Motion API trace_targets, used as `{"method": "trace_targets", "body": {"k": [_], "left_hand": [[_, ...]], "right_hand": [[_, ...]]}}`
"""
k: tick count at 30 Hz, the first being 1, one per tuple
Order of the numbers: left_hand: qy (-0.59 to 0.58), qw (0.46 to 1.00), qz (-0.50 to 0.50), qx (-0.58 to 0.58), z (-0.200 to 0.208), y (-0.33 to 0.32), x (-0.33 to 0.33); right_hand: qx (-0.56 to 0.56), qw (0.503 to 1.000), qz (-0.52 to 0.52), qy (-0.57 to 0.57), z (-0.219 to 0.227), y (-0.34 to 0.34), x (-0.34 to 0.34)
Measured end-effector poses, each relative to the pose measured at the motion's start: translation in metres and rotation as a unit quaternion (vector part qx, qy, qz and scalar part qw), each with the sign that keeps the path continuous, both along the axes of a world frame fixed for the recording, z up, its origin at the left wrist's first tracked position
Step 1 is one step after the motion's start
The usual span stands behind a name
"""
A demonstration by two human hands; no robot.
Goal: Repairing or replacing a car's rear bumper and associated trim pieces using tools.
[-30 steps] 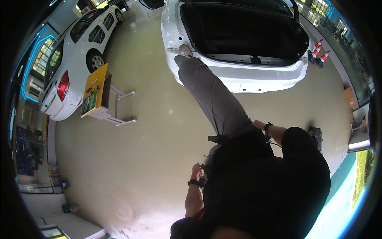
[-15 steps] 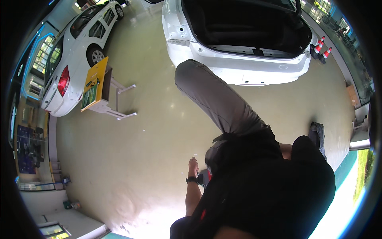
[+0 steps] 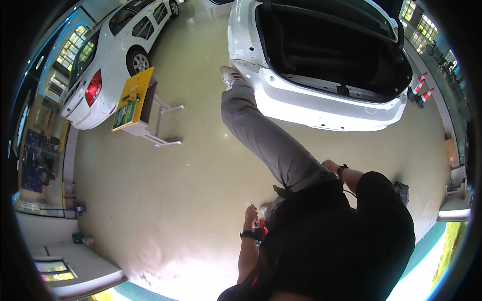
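Observation:
My left hand (image 3: 250,215) hangs low beside my body, its fingers closed in a pinch. A small thin white piece (image 3: 249,204) sticks out at the fingertips; its kind is too small to tell. Right by that wrist, partly behind my clothes, shows a red and black object (image 3: 261,228). My right hand (image 3: 330,165) is at my grey-trousered thigh, the fingers curled in and partly hidden, so what they hold cannot be made out. A thin dark cord (image 3: 350,192) curves below the right wrist. Each wrist wears a dark band.
Ahead stands a white car (image 3: 296,103) with its trunk open and rear bumper facing me. Another white car (image 3: 90,108) is at the left, beside a yellow-topped table (image 3: 143,83) carrying small tools. Striped cones (image 3: 425,97) stand at the far right.
My right hand has come into view at my thigh. One leg now reaches forward with its shoe showing near the bumper. The view has shifted, while the left hand still pinches the white piece.

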State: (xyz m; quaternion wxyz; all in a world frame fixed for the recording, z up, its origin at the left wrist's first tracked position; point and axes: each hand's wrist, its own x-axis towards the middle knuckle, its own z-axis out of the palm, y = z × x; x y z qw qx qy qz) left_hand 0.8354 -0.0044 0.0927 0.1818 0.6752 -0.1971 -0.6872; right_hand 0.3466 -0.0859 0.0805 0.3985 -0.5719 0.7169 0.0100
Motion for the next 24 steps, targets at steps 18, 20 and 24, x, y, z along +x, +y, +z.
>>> {"method": "trace_targets", "body": {"k": [18, 20, 24], "left_hand": [[-0.033, 0.975, 0.191, 0.113, -0.051, 0.118, 0.049], [-0.055, 0.977, 0.186, 0.088, -0.079, 0.144, 0.057], [0.177, 0.968, 0.161, -0.077, -0.062, 0.126, 0.05]], "right_hand": [[0.213, 0.969, 0.112, -0.052, 0.025, -0.135, 0.118], [0.154, 0.975, 0.125, -0.095, 0.052, -0.198, 0.156], [0.041, 0.937, -0.097, -0.332, 0.088, -0.251, 0.189]]}}
